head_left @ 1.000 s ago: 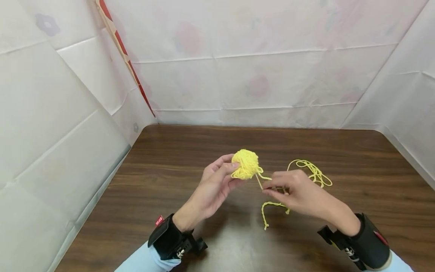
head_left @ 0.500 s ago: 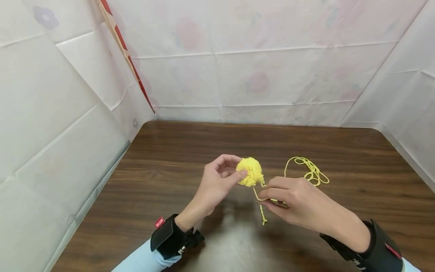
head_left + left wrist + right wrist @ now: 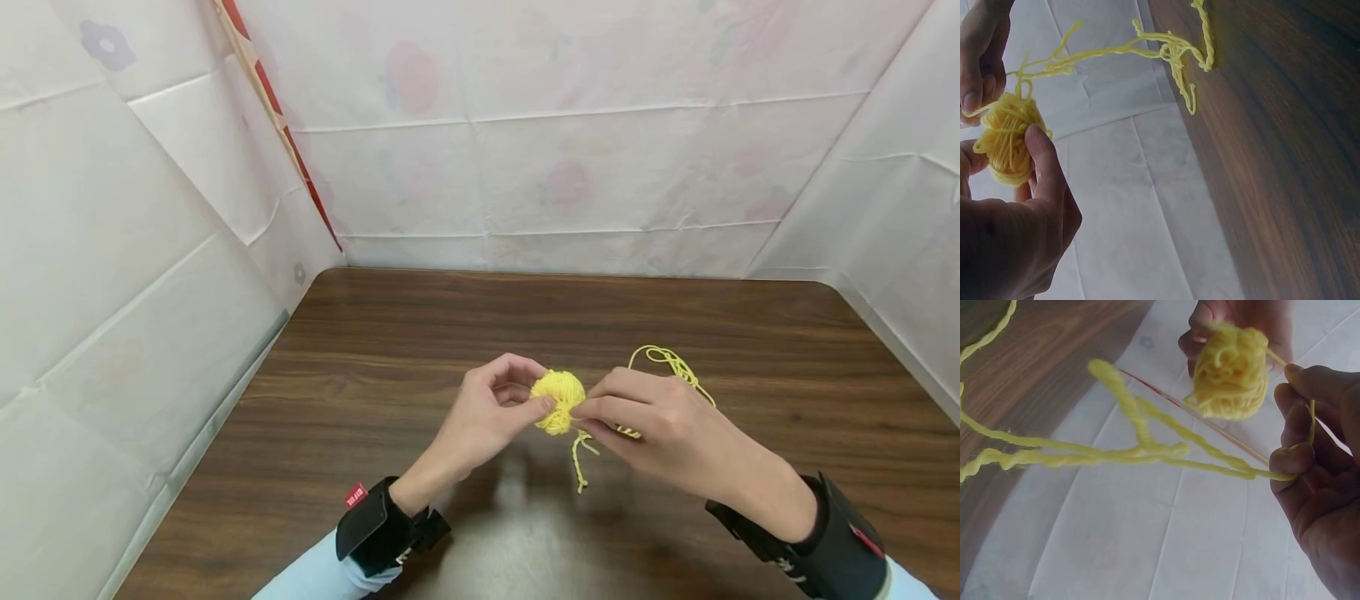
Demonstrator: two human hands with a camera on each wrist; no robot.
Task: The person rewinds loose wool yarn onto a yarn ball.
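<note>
A small yellow yarn ball (image 3: 558,398) is held above the brown table (image 3: 420,333), pinched between thumb and fingers of my left hand (image 3: 498,408). The left wrist view has the ball (image 3: 1005,137) against my thumb. My right hand (image 3: 637,417) sits right beside the ball and pinches the loose yellow strand (image 3: 1210,459) that runs from it. A short strand end (image 3: 579,467) dangles below my hands. More loose yarn (image 3: 671,362) lies on the table behind my right hand.
White sheeting (image 3: 525,167) walls in the table at the back, left and right. A red-and-white strip (image 3: 281,133) runs down the back left corner. Black wrist straps (image 3: 367,521) sit on both forearms.
My right hand has moved left and up with the strand until it is against the ball. The ball has come lower and a little right. The trailing yarn has shortened.
</note>
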